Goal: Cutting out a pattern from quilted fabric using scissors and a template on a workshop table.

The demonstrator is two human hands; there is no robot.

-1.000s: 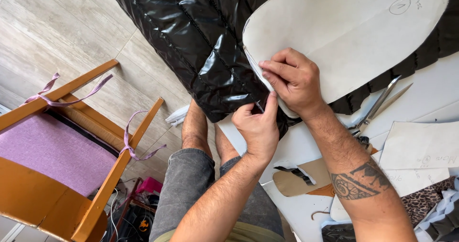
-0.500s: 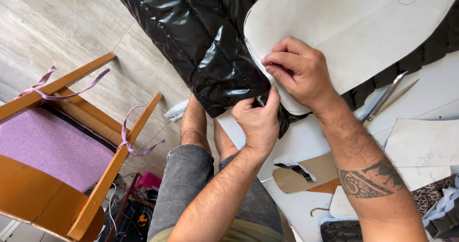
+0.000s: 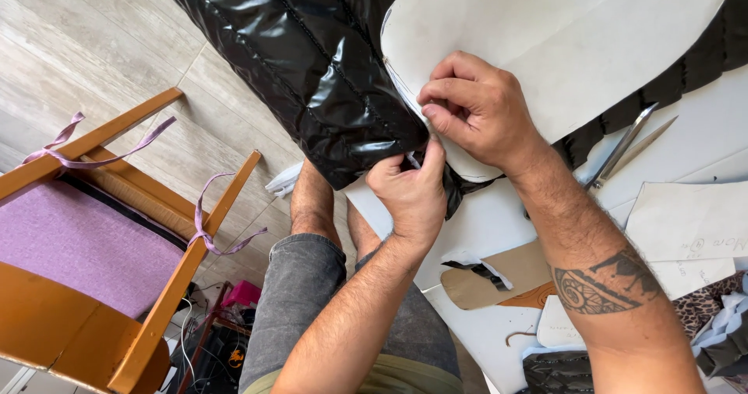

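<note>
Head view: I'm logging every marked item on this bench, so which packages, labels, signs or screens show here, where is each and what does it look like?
No packages, signs or screens show.
Large paper pattern: on the black quilted fabric, pressed by the right hand; off-white, rounded, small handwritten marks at the top.
Smaller paper piece: right edge of the white table; off-white, faint handwriting.

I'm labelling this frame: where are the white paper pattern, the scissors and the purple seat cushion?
white paper pattern (image 3: 561, 36), head view, its bare middle.
scissors (image 3: 623, 145), head view, the metal blades.
purple seat cushion (image 3: 78, 246), head view, its top.
</note>
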